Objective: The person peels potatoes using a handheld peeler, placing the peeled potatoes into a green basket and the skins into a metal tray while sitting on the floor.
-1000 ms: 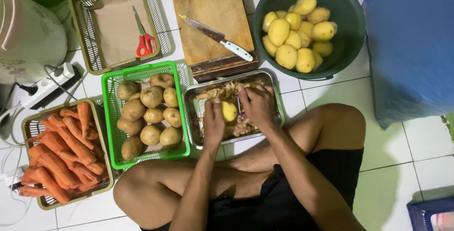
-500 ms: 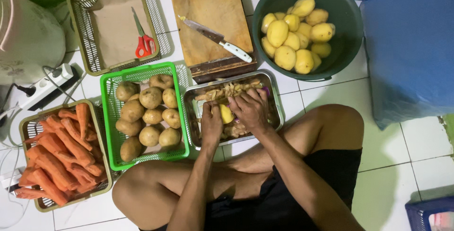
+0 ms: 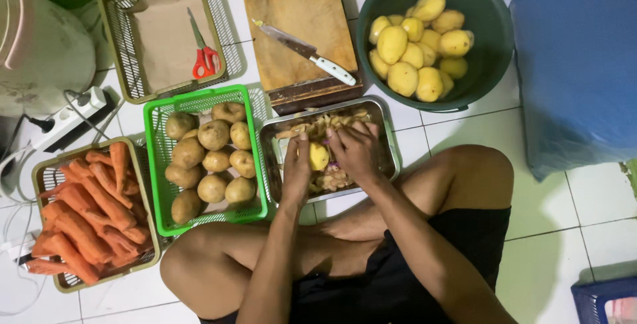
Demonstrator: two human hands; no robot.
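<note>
My left hand [image 3: 297, 168] grips a partly peeled yellow potato [image 3: 318, 156] over a metal tray [image 3: 393, 145] holding potato peels [image 3: 318, 125]. My right hand [image 3: 355, 148] is closed around a peeler with a purple handle, mostly hidden by the fingers, pressed against the potato's right side. Both hands are above the tray's middle.
A green basket [image 3: 154, 164] of unpeeled potatoes sits left of the tray. A tan basket of carrots [image 3: 86, 211] lies further left. A dark green bowl [image 3: 491, 32] holds peeled potatoes. A knife [image 3: 305, 52] rests on a wooden board [image 3: 292, 5]. Red scissors [image 3: 202, 58] lie in another basket.
My right hand has slid across the potato in a peeling stroke and come back; the potato has turned slightly in my left hand. Nothing else moved.
</note>
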